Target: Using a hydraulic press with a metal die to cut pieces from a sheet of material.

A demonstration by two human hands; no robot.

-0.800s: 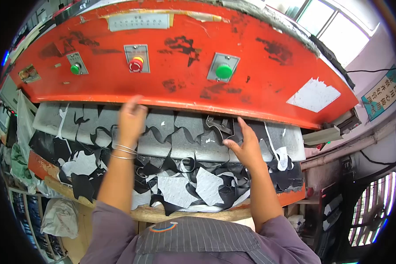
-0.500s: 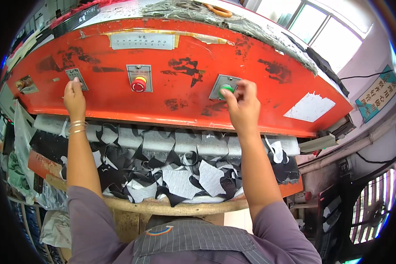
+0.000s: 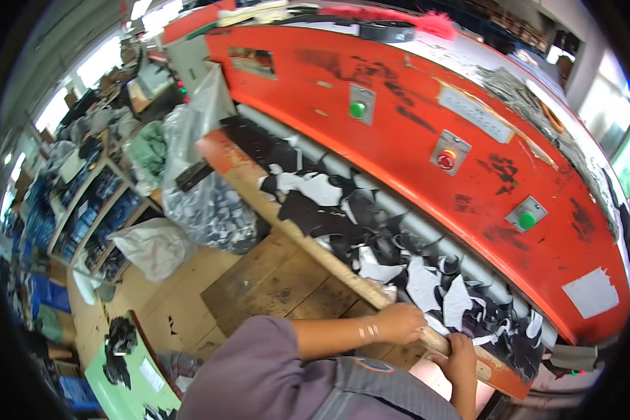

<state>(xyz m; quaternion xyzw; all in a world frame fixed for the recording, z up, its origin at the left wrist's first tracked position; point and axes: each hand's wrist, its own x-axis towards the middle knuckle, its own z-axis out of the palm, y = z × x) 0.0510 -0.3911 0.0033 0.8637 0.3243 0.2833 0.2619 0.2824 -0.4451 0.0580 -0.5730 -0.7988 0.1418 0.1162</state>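
Lowered from 2 green buttons, hands apart, curled on the wooden rail, left forearm sideways

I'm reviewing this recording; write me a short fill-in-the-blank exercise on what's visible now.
1. The front rail, with the left hand and right hand at it, is made of ____.
2. Thin bangles circle the ____ wrist.
3. The red emergency-stop button sits between two ____ push buttons.
4. The cut scraps behind the rail are black and ____.

Missing words: wood; left; green; white.
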